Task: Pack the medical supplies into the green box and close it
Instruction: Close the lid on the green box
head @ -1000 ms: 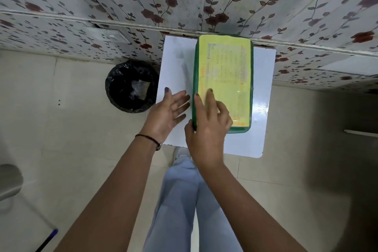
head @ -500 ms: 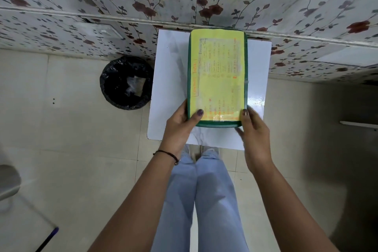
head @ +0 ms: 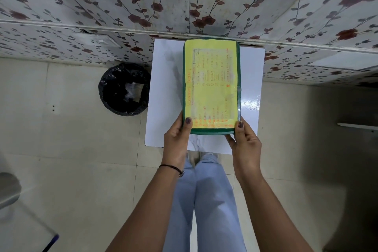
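Observation:
The green box lies closed on a small white table, its lid covered by a yellow sheet with orange writing. My left hand grips the box's near left corner, thumb on top of the lid. My right hand grips the near right corner the same way. No medical supplies are visible; whatever is inside the box is hidden by the lid.
A black-lined waste bin stands on the floor left of the table. A floral-patterned wall runs right behind the table. My legs in light blue trousers are below the table's near edge.
A second ago my right hand pressed on the lid's near left part and my left hand lay flat on the table. Both hands have since shifted to the box's near corners.

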